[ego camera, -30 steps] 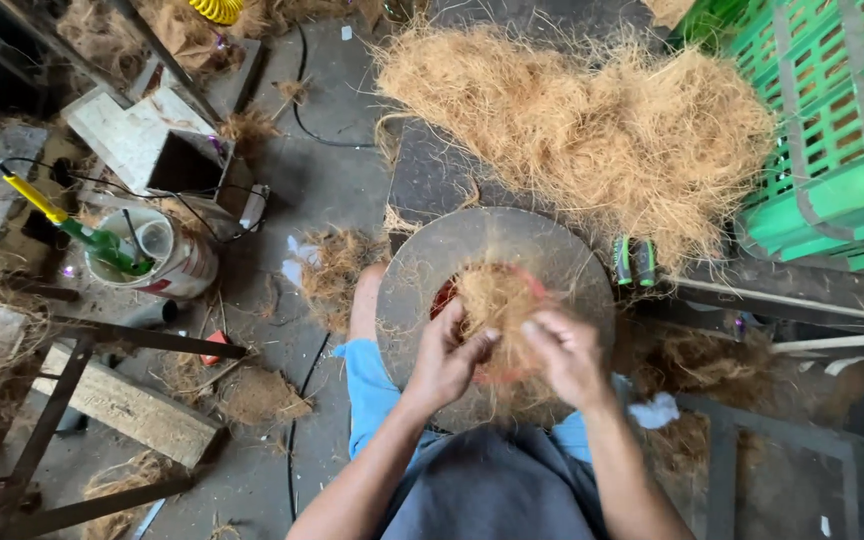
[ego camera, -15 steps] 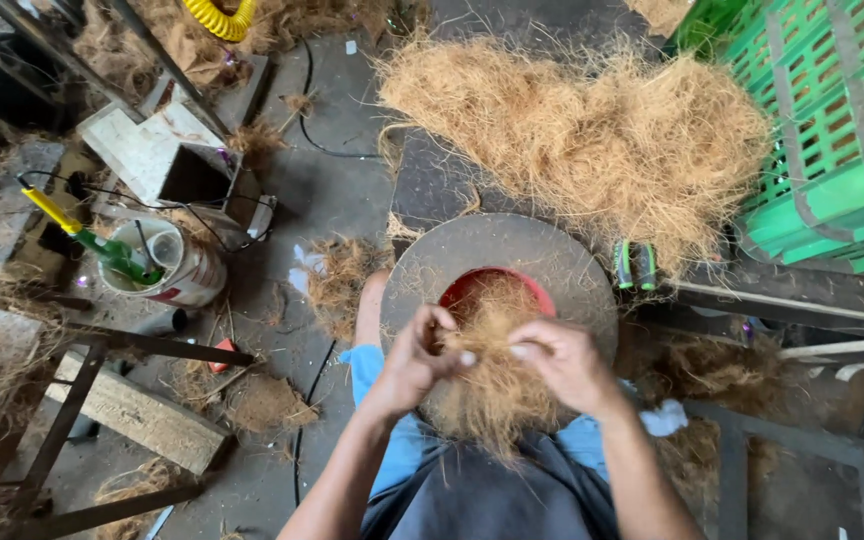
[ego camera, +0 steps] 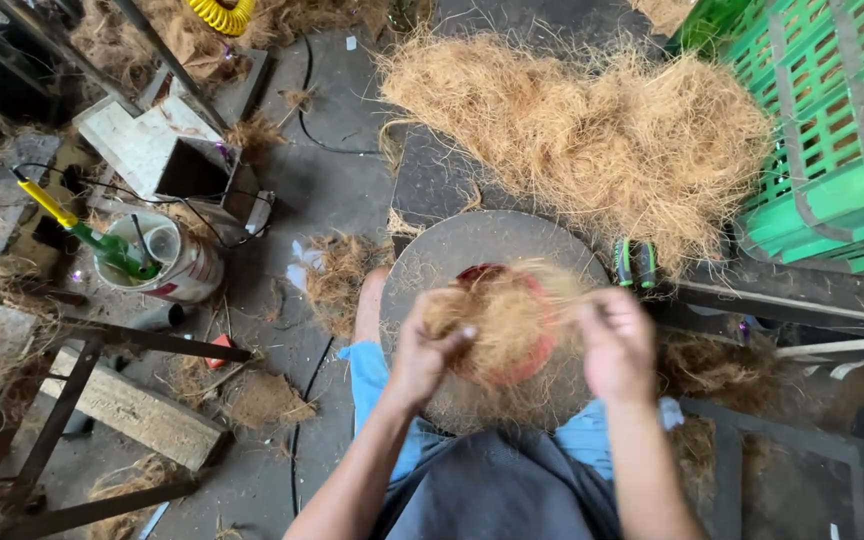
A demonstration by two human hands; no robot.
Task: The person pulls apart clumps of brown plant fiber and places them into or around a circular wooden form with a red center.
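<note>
Gripping a fibre wad (ego camera: 497, 325) from both sides, the left hand (ego camera: 430, 350) and right hand (ego camera: 614, 345) are holding it closed-fingered over a red bowl (ego camera: 512, 365) on a round board (ego camera: 482, 250). Behind, a fibre heap (ego camera: 592, 130) is lying on the grey floor (ego camera: 337, 190), beside green crates (ego camera: 832, 130); a bucket (ego camera: 167, 262) is standing left.

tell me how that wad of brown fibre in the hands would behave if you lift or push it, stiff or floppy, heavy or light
The fibre wad, between the left hand and right hand, looks loose and stringy, so it would probably flop and stretch rather than hold shape. It seems airy, so likely light. Stray strands stick out, so bits would probably shed onto the round board.
</note>
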